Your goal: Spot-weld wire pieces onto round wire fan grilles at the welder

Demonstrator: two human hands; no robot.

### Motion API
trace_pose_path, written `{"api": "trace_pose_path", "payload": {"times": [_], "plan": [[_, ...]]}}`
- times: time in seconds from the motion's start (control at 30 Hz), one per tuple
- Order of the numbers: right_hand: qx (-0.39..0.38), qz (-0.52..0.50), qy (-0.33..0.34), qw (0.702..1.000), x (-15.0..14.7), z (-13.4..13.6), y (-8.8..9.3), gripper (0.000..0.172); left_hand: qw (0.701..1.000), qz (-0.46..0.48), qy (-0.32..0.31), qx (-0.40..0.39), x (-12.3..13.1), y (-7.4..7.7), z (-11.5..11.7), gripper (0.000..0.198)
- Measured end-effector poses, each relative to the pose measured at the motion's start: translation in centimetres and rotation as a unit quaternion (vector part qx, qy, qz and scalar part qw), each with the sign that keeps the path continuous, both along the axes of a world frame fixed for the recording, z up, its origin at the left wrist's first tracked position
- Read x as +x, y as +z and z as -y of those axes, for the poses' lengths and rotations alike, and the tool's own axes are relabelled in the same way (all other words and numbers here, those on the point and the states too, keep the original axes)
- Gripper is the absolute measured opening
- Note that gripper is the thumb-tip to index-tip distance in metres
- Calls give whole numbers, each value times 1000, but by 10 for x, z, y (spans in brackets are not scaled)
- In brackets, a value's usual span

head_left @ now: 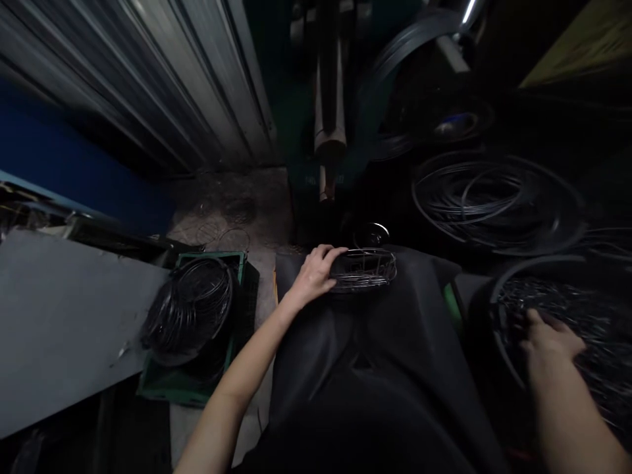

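Note:
My left hand (315,273) is curled over the left rim of a small round wire basket (365,270) that rests on a black apron or sheet (365,342) covering my lap. My right hand (550,339) reaches into a dark round tub (498,309) at the right, filled with several small wire pieces (587,322). Its fingers are bent down among the pieces, and what they hold is hidden.
A green crate (187,388) at the lower left holds stacked black wire rings (190,309). A grey board (64,316) lies to the left. Large wire coils (494,197) sit at the back right. Corrugated metal sheeting (162,79) stands behind, with a pale pipe (330,131) upright.

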State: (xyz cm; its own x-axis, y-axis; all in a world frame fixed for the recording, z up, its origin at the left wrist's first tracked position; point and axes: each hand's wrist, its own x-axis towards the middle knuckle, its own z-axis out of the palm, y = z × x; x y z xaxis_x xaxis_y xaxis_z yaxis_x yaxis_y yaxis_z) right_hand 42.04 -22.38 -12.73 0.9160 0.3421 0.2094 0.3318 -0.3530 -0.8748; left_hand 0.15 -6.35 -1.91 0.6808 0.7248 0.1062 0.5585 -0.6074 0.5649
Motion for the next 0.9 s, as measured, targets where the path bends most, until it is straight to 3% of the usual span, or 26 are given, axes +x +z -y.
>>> {"api": "trace_pose_path", "payload": {"times": [0.07,0.13,0.17,0.2,0.23,0.33,0.43,0.5,0.57,0.67,0.77,0.9], "plan": [[-67,7,-78,995,3,2,13,44,1000,10,-6,-7,-4,0,-1,69],[-207,21,-140,968,3,9,37,24,999,36,-5,-10,-9,2,-3,67],[-275,31,-148,949,-1,13,50,11,999,52,1,-10,-11,4,-4,67],[-323,48,-132,936,-9,17,64,10,998,67,8,-7,-13,6,-5,66],[-338,70,-92,934,-22,20,75,21,997,81,16,-1,-14,8,-7,65],[-211,106,98,967,-76,20,90,37,994,102,44,20,-12,15,-13,62],[-156,-21,233,960,-131,7,76,44,992,98,64,41,-9,20,-17,62],[-162,-94,248,950,-154,-6,67,46,992,83,73,56,-7,22,-18,63],[-157,-113,241,951,-167,-21,72,46,992,62,79,73,-6,25,-19,64],[-103,-91,275,952,-186,-50,104,41,991,29,84,100,-3,31,-19,64],[-32,-91,362,927,-214,-83,138,36,987,-5,93,129,1,35,-17,64],[-21,-80,426,901,-242,-124,150,33,983,-36,93,155,5,37,-15,62]]}}
